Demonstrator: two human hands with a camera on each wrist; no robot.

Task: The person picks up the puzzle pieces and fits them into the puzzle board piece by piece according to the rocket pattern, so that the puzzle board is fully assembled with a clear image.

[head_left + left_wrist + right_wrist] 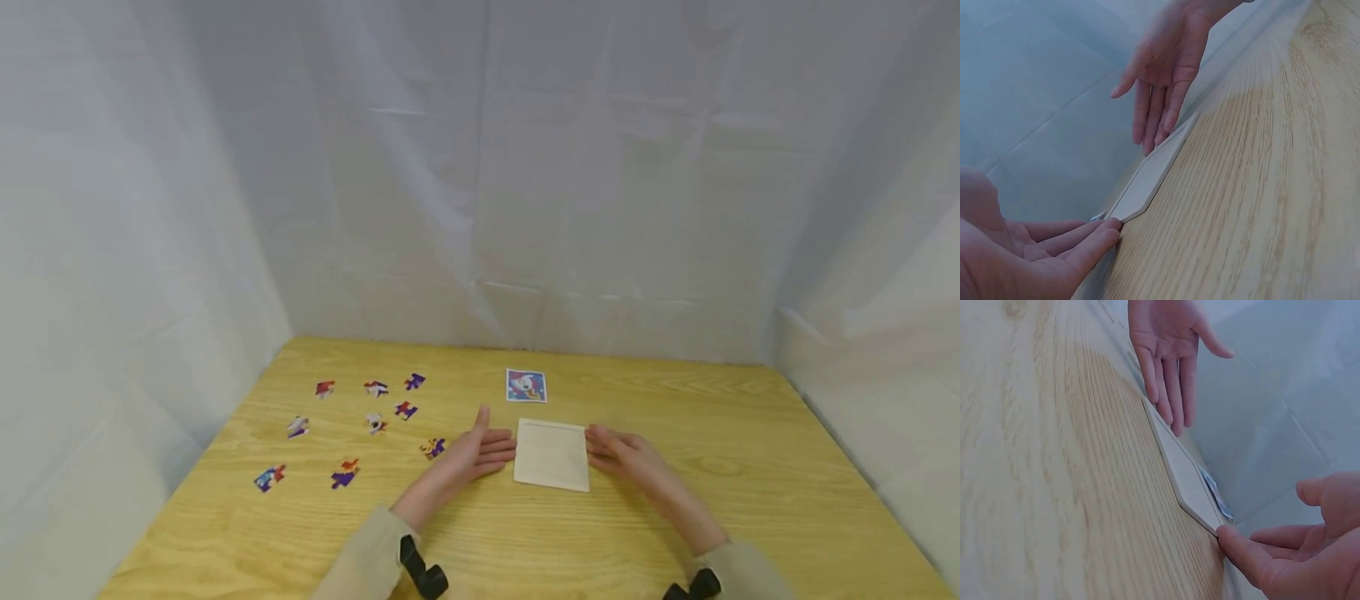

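Your left hand (480, 454) and right hand (622, 457) lie flat with straight fingers against opposite edges of the puzzle tray (551, 454), mid-table (750, 467). It looks thin, stiff and light; pinch its 2 side edges, since the flat face offers nothing to grasp.

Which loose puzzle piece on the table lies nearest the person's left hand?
The purple-and-yellow piece, just left of the left hand; the other pieces lie farther left.

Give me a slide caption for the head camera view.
Both open hands, left hand and right hand, flank a blank puzzle board; loose puzzle pieces lie scattered left.
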